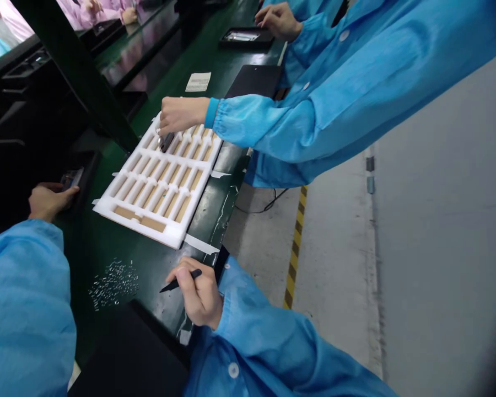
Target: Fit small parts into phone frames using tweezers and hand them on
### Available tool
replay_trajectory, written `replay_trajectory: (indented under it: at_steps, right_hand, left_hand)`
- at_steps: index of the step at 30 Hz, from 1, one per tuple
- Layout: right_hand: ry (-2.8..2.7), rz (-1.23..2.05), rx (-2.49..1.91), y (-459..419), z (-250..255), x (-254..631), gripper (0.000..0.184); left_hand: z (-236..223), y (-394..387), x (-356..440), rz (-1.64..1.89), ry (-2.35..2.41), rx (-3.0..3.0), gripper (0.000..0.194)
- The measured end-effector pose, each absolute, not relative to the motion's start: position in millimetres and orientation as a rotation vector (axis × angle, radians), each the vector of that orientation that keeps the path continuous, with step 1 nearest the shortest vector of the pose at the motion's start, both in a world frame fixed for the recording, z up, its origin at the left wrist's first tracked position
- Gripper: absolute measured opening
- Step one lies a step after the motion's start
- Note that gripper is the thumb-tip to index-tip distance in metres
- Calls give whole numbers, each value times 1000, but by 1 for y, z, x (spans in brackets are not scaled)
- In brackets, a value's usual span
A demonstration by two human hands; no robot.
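Note:
My right hand (198, 292) rests on the near edge of the green bench, fingers pinched round black tweezers (177, 283) whose tip points left toward a heap of small shiny screws (113, 281). At the far left, my left hand (47, 199) curls over the edge of a small dark device (71, 178) in a black holder. Between both hands lies a white foam tray (107, 207) with rows of slots lined in brown. A co-worker's hand (179, 114) in a blue sleeve holds a dark part (166, 141) over the tray's far corner.
A black mat (124, 358) lies just in front of me. Farther along the bench are a white label sheet (198, 81), a black pad (254, 80) and a black tray (246, 37) under another person's hand (279, 21). The grey floor with a yellow-black stripe (295, 248) runs on the right.

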State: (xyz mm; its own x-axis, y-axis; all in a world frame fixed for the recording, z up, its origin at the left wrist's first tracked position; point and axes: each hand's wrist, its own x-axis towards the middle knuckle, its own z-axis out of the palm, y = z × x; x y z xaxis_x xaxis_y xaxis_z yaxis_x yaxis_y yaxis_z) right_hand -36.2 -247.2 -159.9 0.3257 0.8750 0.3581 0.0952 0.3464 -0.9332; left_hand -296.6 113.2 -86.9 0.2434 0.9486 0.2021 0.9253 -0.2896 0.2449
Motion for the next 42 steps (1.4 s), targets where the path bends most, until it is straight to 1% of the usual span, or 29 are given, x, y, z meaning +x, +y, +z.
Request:
replay_trajectory:
  at_steps: [3, 5, 8, 11, 14, 18, 23, 25, 27, 31, 33, 35, 37, 40, 42]
  right_hand:
    - [-1119, 663, -1100, -247, -161, -37, 50]
    - [-1124, 666, -1109, -248, -161, -38, 52]
    - [-1142, 678, -1138, -250, -159, -38, 53]
    - [-1149, 699, -1153, -251, -156, -37, 52]
    - [-1183, 717, -1185, -249, -153, -35, 52]
    - [-1186, 694, -1250, -244, -153, -35, 52]
    - [-1152, 700, -1228, -244, -158, -38, 48]
    - [-1146, 705, -1232, -244, -159, -38, 48]
    - [-1139, 701, -1235, -245, -159, -38, 49]
    - [-1155, 659, -1211, -246, -159, -38, 49]
    - [-1161, 653, -1215, -247, -159, -37, 49]
    - [-1161, 672, -1235, -249, -160, -36, 50]
    - [-1156, 726, -1249, -251, -162, -35, 50]
    - [-1106, 894, -1208, -252, -166, -32, 49]
    - [-1035, 1010, -1159, -251, -167, -30, 45]
  left_hand:
    - [-77, 101, -285, 465, 2058, 2260, 50]
    - [-65, 90, -265, 462, 2103, 2227, 46]
    - [-46, 70, -215, 497, 1996, 2285, 45]
    - [-37, 55, -147, 472, 1716, 2373, 48]
    - [-42, 54, -80, 435, 1504, 2410, 50]
    - [-66, 71, -15, 492, 1524, 2428, 54]
    - [-86, 86, 16, 572, 1590, 2449, 40]
    - [-81, 85, 16, 591, 1587, 2480, 38]
    - [-67, 80, 10, 607, 1562, 2530, 42]
    - [-21, 57, -20, 632, 1502, 2648, 59]
    - [2, 36, -47, 680, 1492, 2702, 57]
    - [18, 5, -81, 752, 1490, 2751, 47]
    - [27, -36, -122, 823, 1481, 2803, 43]
    - [25, -115, -185, 806, 1464, 2835, 40]
    - [15, -172, -224, 697, 1512, 2778, 39]
